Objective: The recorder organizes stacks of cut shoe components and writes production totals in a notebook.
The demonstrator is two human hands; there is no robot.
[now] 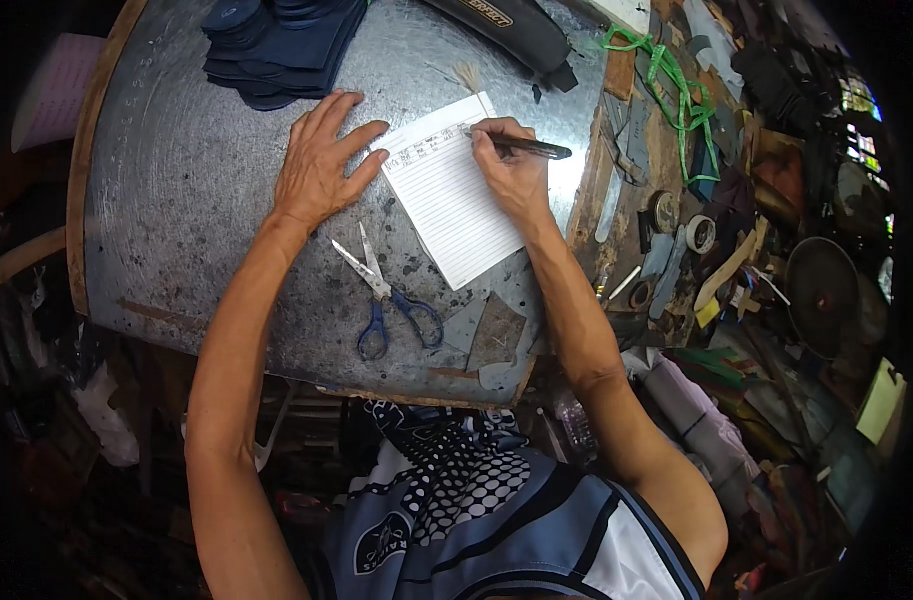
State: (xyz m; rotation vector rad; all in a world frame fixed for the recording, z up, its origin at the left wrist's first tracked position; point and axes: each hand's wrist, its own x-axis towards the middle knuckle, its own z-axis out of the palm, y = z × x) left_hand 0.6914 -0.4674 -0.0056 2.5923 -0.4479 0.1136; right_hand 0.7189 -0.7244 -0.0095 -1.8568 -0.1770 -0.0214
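Over lined paper (456, 225), the right hand (516, 182) clamps its fingers on a pen (538, 147), while the left hand (318, 168) has fingers apart.

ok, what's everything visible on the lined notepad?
The lined notepad is white, rectangular and paper-looking, with rows of dark handwriting near its top. It lies flat, top leaning left, on a grey metal-looking tabletop. The right hand holds a dark pen over it; left-hand contact at its left edge is unclear.

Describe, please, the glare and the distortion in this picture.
Head view: bright glare whitens the grey metal tabletop beside the white lined paper; same view: the tabletop's brown wooden left edging looks bowed, fisheye-like, and the corners darken.
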